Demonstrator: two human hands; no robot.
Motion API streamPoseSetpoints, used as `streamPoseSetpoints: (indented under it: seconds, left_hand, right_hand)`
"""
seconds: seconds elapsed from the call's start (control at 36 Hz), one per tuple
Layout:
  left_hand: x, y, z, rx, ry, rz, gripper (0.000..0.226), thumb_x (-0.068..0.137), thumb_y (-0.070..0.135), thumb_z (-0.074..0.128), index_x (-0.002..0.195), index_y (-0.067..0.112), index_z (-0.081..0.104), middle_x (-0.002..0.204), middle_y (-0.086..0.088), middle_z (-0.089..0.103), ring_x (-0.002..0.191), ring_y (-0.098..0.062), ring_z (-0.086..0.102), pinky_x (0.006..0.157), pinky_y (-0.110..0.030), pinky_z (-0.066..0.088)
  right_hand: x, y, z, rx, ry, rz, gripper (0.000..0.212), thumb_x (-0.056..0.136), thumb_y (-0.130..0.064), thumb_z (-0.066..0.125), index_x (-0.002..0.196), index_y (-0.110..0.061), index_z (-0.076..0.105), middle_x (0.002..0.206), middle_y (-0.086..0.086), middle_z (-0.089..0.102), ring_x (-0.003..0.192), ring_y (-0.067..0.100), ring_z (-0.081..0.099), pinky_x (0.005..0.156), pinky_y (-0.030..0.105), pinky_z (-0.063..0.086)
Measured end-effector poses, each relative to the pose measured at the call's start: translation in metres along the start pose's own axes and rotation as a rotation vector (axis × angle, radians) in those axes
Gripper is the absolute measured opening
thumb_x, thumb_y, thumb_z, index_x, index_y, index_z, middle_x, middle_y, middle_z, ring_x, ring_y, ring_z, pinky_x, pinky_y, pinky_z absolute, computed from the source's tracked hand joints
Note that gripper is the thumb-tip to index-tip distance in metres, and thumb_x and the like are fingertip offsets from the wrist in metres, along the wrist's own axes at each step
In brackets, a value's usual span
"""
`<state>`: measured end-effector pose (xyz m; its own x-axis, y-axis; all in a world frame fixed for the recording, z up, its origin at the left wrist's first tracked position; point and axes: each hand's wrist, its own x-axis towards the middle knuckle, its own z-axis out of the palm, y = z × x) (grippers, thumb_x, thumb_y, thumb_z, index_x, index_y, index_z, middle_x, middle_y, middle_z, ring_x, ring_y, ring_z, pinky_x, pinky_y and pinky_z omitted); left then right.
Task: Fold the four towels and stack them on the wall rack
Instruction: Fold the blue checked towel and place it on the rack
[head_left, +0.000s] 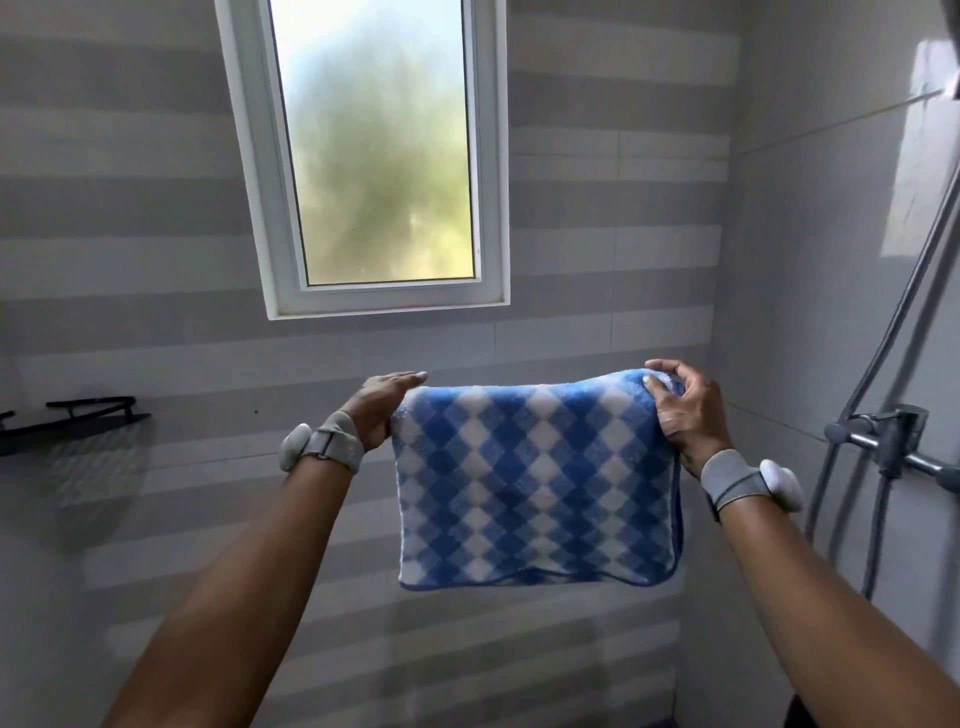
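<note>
The checked towel (535, 483) (blue and white, doubled over) is held up at centre frame, its upper right corner pinched by the right hand (685, 415), its upper left edge borne on the left hand (379, 410), fingers straight.

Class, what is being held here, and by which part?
The checked towel, by its top edge: right hand grips one corner, left hand, fingers straight, carries the other end.

Grey fabric band (335, 441) below my left hand (376, 410), white oval pod (294, 446) clipped outside. Same band (730, 478), same pod (779, 484) at my right hand (685, 415). Forearms (249, 571) bare.
</note>
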<state>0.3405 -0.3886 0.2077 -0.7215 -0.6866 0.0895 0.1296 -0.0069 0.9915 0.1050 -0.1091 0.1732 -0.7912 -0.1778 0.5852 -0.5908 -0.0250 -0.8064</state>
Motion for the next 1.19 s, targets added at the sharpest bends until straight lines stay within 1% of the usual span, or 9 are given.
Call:
streamPoseSetpoints:
  seconds: [0.11, 0.22, 0.36, 0.5, 0.67, 0.81, 0.92, 1.0, 1.19]
  left_hand:
    - [0.004, -0.002, 0.002, 0.016, 0.103, 0.092, 0.025, 0.091, 0.004, 0.065, 0.115, -0.002, 0.066, 0.107, -0.020, 0.067, 0.077, -0.021, 0.064, 0.062, -0.024, 0.059]
    - [0.009, 0.002, -0.001, 0.001, 0.198, 0.195, 0.017, 0.090, 0.005, 0.067, 0.107, 0.007, 0.068, 0.091, -0.009, 0.068, 0.071, -0.016, 0.061, 0.052, -0.019, 0.054]
    - [0.019, 0.006, -0.009, 0.092, 0.227, 0.273, 0.010, 0.090, 0.007, 0.067, 0.091, 0.017, 0.068, 0.094, -0.011, 0.068, 0.082, -0.021, 0.062, 0.069, -0.027, 0.054]
    - [0.023, 0.019, -0.014, 0.417, 0.246, 0.306, 0.013, 0.094, 0.014, 0.058, 0.092, 0.021, 0.069, 0.101, -0.009, 0.068, 0.090, -0.023, 0.063, 0.078, -0.034, 0.056]
    - [0.025, 0.032, -0.015, 0.473, 0.161, 0.211, 0.020, 0.095, 0.007, 0.054, 0.109, 0.010, 0.068, 0.112, -0.013, 0.065, 0.099, -0.024, 0.060, 0.078, -0.030, 0.053]
    - [0.021, 0.032, -0.016, 0.292, 0.135, 0.217, 0.028, 0.087, 0.011, 0.071, 0.113, 0.002, 0.068, 0.106, -0.015, 0.067, 0.093, -0.024, 0.061, 0.079, -0.030, 0.055]
    - [0.023, 0.027, -0.026, 0.233, 0.143, 0.220, 0.035, 0.075, 0.011, 0.083, 0.106, 0.000, 0.070, 0.107, -0.017, 0.069, 0.096, -0.027, 0.064, 0.092, -0.039, 0.056]
    - [0.025, 0.022, -0.025, 0.243, 0.253, 0.262, 0.032, 0.072, 0.009, 0.084, 0.101, 0.004, 0.072, 0.104, -0.016, 0.071, 0.095, -0.026, 0.066, 0.088, -0.034, 0.056]
    - [0.034, 0.024, -0.034, 0.420, 0.207, 0.165, 0.056, 0.060, 0.008, 0.090, 0.111, 0.008, 0.068, 0.109, -0.012, 0.068, 0.101, -0.024, 0.065, 0.083, -0.031, 0.057]
  right_hand:
    - [0.006, 0.000, 0.002, 0.010, -0.051, 0.017, 0.009, 0.090, -0.012, 0.066, 0.092, -0.018, 0.072, 0.092, 0.002, 0.070, 0.078, 0.012, 0.062, 0.069, 0.012, 0.049]
    - [0.014, 0.005, -0.001, 0.009, 0.043, 0.055, 0.007, 0.088, -0.028, 0.070, 0.086, -0.021, 0.072, 0.095, 0.002, 0.073, 0.087, 0.018, 0.065, 0.082, 0.030, 0.055]
    - [0.014, 0.004, -0.004, -0.035, -0.054, 0.029, 0.032, 0.089, -0.021, 0.071, 0.121, -0.017, 0.069, 0.113, 0.005, 0.069, 0.098, 0.021, 0.066, 0.094, 0.033, 0.054]
    - [0.014, -0.001, -0.001, 0.019, 0.002, -0.010, 0.012, 0.089, -0.011, 0.068, 0.092, -0.022, 0.072, 0.097, 0.007, 0.074, 0.087, 0.022, 0.069, 0.085, 0.038, 0.059]
    - [0.015, -0.005, 0.000, 0.049, -0.034, -0.012, 0.020, 0.090, -0.008, 0.063, 0.098, -0.024, 0.071, 0.094, 0.005, 0.073, 0.082, 0.018, 0.067, 0.085, 0.046, 0.060]
    - [0.018, -0.008, 0.000, 0.061, -0.057, 0.047, 0.041, 0.078, -0.036, 0.080, 0.116, -0.026, 0.070, 0.109, 0.006, 0.072, 0.094, 0.021, 0.071, 0.088, 0.037, 0.059]
    - [0.014, -0.010, 0.003, 0.057, -0.098, 0.018, 0.027, 0.083, -0.013, 0.078, 0.109, -0.017, 0.072, 0.104, 0.007, 0.073, 0.092, 0.022, 0.070, 0.091, 0.037, 0.058]
    - [0.012, -0.008, 0.005, 0.028, -0.099, 0.003, 0.022, 0.085, -0.004, 0.073, 0.103, -0.015, 0.070, 0.101, 0.013, 0.073, 0.091, 0.027, 0.070, 0.084, 0.034, 0.058]
    - [0.007, -0.016, 0.007, -0.044, -0.253, 0.049, 0.049, 0.075, -0.008, 0.085, 0.119, -0.006, 0.066, 0.106, 0.009, 0.069, 0.091, 0.020, 0.065, 0.088, 0.028, 0.053]
